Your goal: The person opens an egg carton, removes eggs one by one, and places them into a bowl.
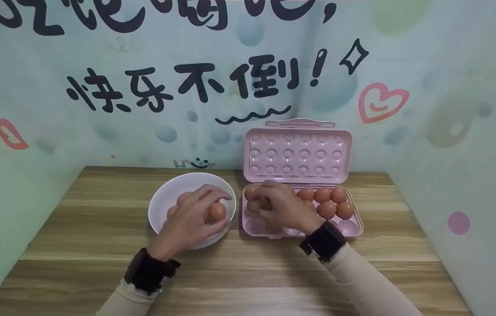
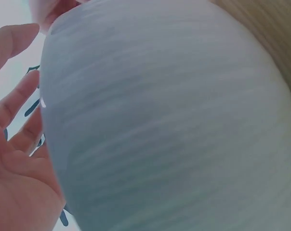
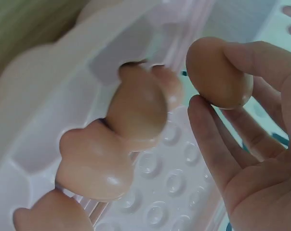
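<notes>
My right hand [image 1: 281, 204] pinches a brown egg [image 3: 218, 72] between thumb and fingertips, over the left part of the pink egg carton [image 1: 303, 231]. Brown eggs [image 1: 327, 210] sit in the carton's back and middle rows; the hand covers part of those rows. My left hand [image 1: 191, 219] hangs over the white bowl [image 1: 160, 199] with thumb and fingers spread apart. Several eggs lie in that bowl, one of them, a brown egg [image 1: 217, 212], showing between the left thumb and fingers. In the left wrist view the bowl's outer wall [image 2: 174, 120] hides its contents.
The carton's lid [image 1: 297, 156] stands raised against the printed wall cloth [image 1: 151, 131] behind. Bowl and carton are side by side near the back edge of the wooden table [image 1: 230, 281]. Cloth also borders the table on both sides.
</notes>
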`<state>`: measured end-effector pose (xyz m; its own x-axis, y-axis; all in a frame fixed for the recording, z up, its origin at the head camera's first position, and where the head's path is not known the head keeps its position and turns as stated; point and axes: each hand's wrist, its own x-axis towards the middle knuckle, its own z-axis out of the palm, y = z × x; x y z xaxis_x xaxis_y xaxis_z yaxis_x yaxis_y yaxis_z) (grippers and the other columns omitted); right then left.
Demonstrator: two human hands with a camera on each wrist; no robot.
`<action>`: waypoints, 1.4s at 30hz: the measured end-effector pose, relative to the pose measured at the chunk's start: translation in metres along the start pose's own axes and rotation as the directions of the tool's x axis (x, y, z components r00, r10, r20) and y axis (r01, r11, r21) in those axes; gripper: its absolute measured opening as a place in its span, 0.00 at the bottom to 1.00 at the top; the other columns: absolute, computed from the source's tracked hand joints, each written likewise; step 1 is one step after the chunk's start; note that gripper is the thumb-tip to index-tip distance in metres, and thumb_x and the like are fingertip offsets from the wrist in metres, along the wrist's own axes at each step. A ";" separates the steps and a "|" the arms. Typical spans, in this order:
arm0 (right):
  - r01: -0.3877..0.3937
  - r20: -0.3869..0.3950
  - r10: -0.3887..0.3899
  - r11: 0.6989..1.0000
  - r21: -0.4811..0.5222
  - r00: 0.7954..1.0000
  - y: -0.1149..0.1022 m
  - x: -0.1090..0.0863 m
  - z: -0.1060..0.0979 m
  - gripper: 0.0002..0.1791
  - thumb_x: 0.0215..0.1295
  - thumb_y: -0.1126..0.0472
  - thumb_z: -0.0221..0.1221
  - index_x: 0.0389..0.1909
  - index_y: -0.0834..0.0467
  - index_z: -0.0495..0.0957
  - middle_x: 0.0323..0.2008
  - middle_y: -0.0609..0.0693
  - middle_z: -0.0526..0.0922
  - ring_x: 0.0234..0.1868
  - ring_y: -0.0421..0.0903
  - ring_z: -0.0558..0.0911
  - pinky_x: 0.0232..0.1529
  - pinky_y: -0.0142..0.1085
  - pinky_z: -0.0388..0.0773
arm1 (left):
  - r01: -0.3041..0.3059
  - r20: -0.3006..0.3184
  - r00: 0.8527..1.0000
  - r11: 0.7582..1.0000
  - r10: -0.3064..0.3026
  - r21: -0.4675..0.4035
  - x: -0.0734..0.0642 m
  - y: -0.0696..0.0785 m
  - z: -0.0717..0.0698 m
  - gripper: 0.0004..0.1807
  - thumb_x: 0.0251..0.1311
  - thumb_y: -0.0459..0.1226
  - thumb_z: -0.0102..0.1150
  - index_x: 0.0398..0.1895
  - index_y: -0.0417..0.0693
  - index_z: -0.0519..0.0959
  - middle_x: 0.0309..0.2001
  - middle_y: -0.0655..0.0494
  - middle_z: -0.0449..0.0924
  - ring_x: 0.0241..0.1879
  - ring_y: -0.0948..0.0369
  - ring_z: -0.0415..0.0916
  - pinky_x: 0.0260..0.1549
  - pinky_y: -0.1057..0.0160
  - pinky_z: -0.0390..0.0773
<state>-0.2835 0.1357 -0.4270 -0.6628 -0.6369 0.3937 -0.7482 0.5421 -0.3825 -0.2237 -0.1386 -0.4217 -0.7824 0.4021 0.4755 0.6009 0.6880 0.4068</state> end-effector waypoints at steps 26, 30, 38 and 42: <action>-0.276 -0.046 0.358 0.789 0.548 0.932 -0.030 -0.041 -0.030 0.18 0.65 0.57 0.75 0.54 0.52 0.84 0.55 0.49 0.86 0.54 0.50 0.87 0.58 0.39 0.84 | -0.115 -0.049 0.993 0.987 0.110 -0.114 0.018 0.028 0.017 0.27 0.60 0.39 0.77 0.62 0.54 0.80 0.55 0.58 0.79 0.47 0.57 0.82 0.45 0.64 0.84; -0.276 -0.038 0.361 0.771 0.573 0.932 -0.032 -0.043 -0.030 0.18 0.65 0.57 0.74 0.54 0.53 0.83 0.56 0.49 0.85 0.55 0.48 0.87 0.59 0.40 0.83 | -0.141 -0.051 0.990 0.980 0.135 -0.139 0.021 0.033 0.022 0.27 0.59 0.40 0.78 0.61 0.54 0.80 0.58 0.59 0.79 0.53 0.60 0.79 0.50 0.63 0.83; -0.286 -0.001 0.365 0.730 0.621 0.931 -0.036 -0.043 -0.026 0.21 0.65 0.57 0.75 0.55 0.55 0.80 0.56 0.51 0.84 0.56 0.49 0.86 0.60 0.41 0.83 | -0.180 -0.066 0.983 0.962 0.170 -0.203 0.024 0.040 0.030 0.26 0.60 0.39 0.78 0.60 0.53 0.80 0.61 0.57 0.78 0.58 0.63 0.76 0.51 0.65 0.84; -0.285 0.004 0.362 0.727 0.625 0.932 -0.037 -0.044 -0.024 0.20 0.65 0.58 0.75 0.54 0.57 0.80 0.56 0.53 0.83 0.56 0.50 0.86 0.60 0.41 0.83 | -0.209 -0.086 0.977 0.957 0.195 -0.202 0.025 0.043 0.034 0.25 0.58 0.36 0.79 0.58 0.52 0.81 0.59 0.55 0.78 0.60 0.60 0.77 0.56 0.63 0.83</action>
<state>-0.2274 0.1571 -0.4102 -0.8887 -0.3995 0.2251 -0.3359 0.2332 -0.9126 -0.2232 -0.0789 -0.4186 -0.6333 0.4752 0.6109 0.7713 0.4522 0.4478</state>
